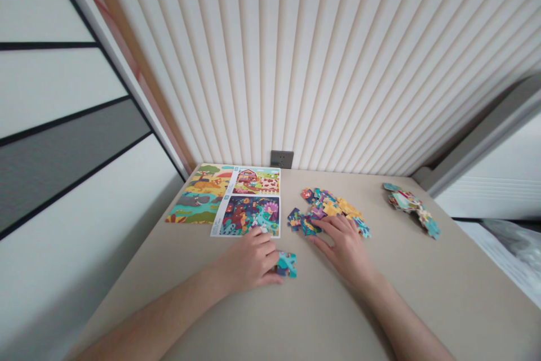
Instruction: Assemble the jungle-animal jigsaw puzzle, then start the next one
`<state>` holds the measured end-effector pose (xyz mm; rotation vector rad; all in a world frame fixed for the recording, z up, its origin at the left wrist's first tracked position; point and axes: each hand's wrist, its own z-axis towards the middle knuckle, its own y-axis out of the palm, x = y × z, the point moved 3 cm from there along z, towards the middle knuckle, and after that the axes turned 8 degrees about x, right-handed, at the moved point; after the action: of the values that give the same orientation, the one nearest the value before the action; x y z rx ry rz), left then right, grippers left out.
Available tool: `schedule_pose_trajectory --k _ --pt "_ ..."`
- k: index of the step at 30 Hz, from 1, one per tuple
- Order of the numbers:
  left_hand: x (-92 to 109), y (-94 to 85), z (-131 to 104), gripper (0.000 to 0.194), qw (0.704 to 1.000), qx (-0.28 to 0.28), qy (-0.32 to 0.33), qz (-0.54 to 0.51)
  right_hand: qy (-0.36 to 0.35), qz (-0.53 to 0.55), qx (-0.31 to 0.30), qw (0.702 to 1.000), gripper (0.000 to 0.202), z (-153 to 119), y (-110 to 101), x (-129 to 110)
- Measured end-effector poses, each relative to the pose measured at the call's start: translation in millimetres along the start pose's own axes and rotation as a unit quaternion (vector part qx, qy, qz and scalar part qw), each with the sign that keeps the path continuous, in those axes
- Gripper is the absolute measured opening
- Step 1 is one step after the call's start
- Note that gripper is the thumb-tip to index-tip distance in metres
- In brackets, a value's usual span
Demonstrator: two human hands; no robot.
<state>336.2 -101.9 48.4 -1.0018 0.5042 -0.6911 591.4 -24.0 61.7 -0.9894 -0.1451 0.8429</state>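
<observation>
My left hand (257,259) rests on the table, its fingers curled over a small joined bit of jigsaw puzzle (287,264) in teal and dark blue. Part of that bit is hidden beneath the fingers. At the near edge of a heap of loose puzzle pieces (332,208), my right hand (344,243) has its thumb and fingertips closed around a teal and dark puzzle piece (310,226). Just beyond my left hand lies a picture sheet (214,229) with a farm scene above and a dark night-forest scene below.
A savanna picture (198,206) lies at the left, partly under the sheet. More puzzle pieces (408,201) are stacked and fanned near the right edge of the beige table (422,293). A ribbed wall panel (287,68) with a dark socket (282,159) borders the back.
</observation>
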Motion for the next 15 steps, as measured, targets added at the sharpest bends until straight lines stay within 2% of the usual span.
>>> schedule_pose_trajectory --k 5,10,13,15 --pt "0 -4.3 0 0.051 0.999 -0.009 0.031 -0.001 -0.002 0.023 -0.034 0.999 0.029 -3 4 -18" --pt "10 -4.1 0 0.055 0.997 -0.007 0.069 -0.026 -0.019 0.021 -0.068 0.997 0.031 -6 8 -32" --pt "16 -2.5 1 0.062 0.996 -0.003 0.078 -0.038 -0.032 0.062 -0.084 0.994 0.028 -7 9 -30" --pt "16 -2.3 2 0.057 0.997 -0.001 0.071 -0.038 -0.020 0.061 -0.072 0.995 0.025 -6 8 -24"
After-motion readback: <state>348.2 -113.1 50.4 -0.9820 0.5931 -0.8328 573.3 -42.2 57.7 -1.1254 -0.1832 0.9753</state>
